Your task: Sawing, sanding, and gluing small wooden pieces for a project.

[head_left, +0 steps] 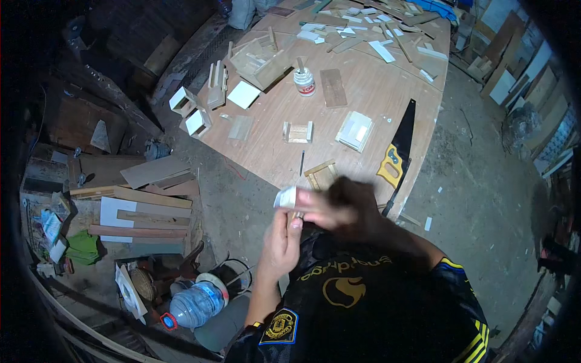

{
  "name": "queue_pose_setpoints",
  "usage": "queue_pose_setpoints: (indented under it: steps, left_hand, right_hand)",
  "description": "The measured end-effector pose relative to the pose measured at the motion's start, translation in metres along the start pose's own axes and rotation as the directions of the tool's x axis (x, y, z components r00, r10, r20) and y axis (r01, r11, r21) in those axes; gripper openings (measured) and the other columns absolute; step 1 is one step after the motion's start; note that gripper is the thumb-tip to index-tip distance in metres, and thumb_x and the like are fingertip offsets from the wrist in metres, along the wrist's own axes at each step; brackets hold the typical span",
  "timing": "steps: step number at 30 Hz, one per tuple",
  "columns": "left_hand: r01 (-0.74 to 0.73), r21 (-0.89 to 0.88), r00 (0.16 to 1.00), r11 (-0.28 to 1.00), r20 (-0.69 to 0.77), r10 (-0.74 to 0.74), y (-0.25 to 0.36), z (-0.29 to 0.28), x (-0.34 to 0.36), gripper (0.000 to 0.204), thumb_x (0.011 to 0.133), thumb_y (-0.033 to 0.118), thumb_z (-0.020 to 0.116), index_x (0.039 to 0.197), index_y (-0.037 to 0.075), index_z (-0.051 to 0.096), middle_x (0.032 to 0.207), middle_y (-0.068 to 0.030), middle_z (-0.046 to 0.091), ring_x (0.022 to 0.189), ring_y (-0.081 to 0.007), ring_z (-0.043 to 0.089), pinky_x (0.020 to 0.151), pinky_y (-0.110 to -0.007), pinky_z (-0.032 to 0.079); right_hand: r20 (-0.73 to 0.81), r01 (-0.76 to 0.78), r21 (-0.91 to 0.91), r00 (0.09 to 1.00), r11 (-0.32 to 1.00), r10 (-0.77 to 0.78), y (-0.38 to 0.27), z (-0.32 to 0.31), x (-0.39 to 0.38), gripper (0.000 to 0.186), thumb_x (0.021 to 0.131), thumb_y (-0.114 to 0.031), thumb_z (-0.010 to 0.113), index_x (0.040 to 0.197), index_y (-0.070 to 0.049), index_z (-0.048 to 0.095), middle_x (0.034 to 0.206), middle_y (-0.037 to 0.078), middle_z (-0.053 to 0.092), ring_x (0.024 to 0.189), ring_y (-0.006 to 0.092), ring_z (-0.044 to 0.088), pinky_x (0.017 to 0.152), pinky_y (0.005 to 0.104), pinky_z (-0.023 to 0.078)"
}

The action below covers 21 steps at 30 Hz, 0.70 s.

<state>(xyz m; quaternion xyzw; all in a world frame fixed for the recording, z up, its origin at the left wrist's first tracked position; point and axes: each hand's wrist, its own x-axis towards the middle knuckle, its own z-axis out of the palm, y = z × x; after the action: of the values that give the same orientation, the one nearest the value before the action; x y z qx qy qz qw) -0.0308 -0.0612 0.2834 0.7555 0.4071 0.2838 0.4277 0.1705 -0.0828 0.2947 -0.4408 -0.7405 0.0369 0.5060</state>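
Observation:
Close in front of my chest, my left hand (283,243) is closed around a small white-faced piece of wood (287,197), held up near the table's front edge. My right hand (340,212) is right beside that piece, smeared by motion, so its fingers and anything in them cannot be made out. Just beyond the hands lie a small open wooden frame (311,179) and a dark pencil (302,163). Farther in sit a little wooden piece with raised sides (298,132) and a stack of white-faced pieces (354,130).
A handsaw with a yellow handle (390,167) lies along the table's right edge. Toward the back are a glue jar (304,83) with a stick in it, a wooden box (264,68) and scattered offcuts (381,51). Boards (145,221) and a water bottle (195,305) are at the floor's left.

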Motion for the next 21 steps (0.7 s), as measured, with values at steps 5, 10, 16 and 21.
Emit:
queue_pose_setpoints:
  steps: [5, 10, 16, 21]
  left_hand:
    - [0.141, -0.267, 0.990, 0.953, 0.018, -0.142, 0.010, -0.003, -0.003, 0.042, 0.102, 0.033, 0.043, 0.125, -0.003, 0.049, 0.080, 0.0000, 0.050, 0.070, -0.0082, 0.047, 0.065, -0.024, 0.040]
    - [0.095, -0.590, 0.995, 0.802, 0.027, -0.098, -0.005, -0.002, -0.005, 0.041, 0.102, 0.032, 0.046, 0.121, -0.004, 0.053, 0.083, -0.0011, 0.056, 0.072, -0.0084, 0.050, 0.070, -0.024, 0.043]
    - [0.037, -0.332, 0.993, 0.943, -0.093, -0.072, -0.013, 0.001, -0.005, 0.034, 0.098, 0.026, 0.056, 0.115, -0.004, 0.058, 0.084, -0.0043, 0.062, 0.072, -0.0108, 0.055, 0.067, -0.026, 0.045]
    - [0.017, -0.216, 0.987, 0.976, -0.152, -0.051, -0.010, -0.002, 0.000, 0.031, 0.096, 0.024, 0.059, 0.112, -0.003, 0.061, 0.084, -0.0087, 0.066, 0.071, -0.0140, 0.059, 0.065, -0.027, 0.046]
  right_hand:
    - [-0.008, -0.299, 0.093, 0.953, 0.950, 0.301, 0.006, -0.008, 0.008, 0.056, 0.079, -0.016, 0.075, 0.131, -0.010, 0.055, 0.091, 0.012, 0.065, 0.071, 0.0220, 0.060, 0.063, 0.0315, 0.051]
    - [0.002, -0.326, 0.182, 0.944, 0.928, 0.331, -0.009, -0.006, 0.012, 0.062, 0.073, -0.013, 0.076, 0.129, 0.001, 0.053, 0.106, 0.015, 0.067, 0.086, 0.0260, 0.062, 0.074, 0.0352, 0.052]
    - [0.026, -0.335, 0.225, 0.941, 0.915, 0.338, -0.011, 0.006, 0.008, 0.063, 0.074, -0.013, 0.076, 0.131, 0.002, 0.052, 0.108, 0.014, 0.067, 0.088, 0.0255, 0.061, 0.078, 0.0378, 0.053]
    - [0.008, -0.194, 0.084, 0.981, 0.977, 0.194, -0.014, 0.003, 0.010, 0.062, 0.075, -0.011, 0.075, 0.131, 0.002, 0.052, 0.106, 0.014, 0.066, 0.086, 0.0250, 0.060, 0.077, 0.0360, 0.052]
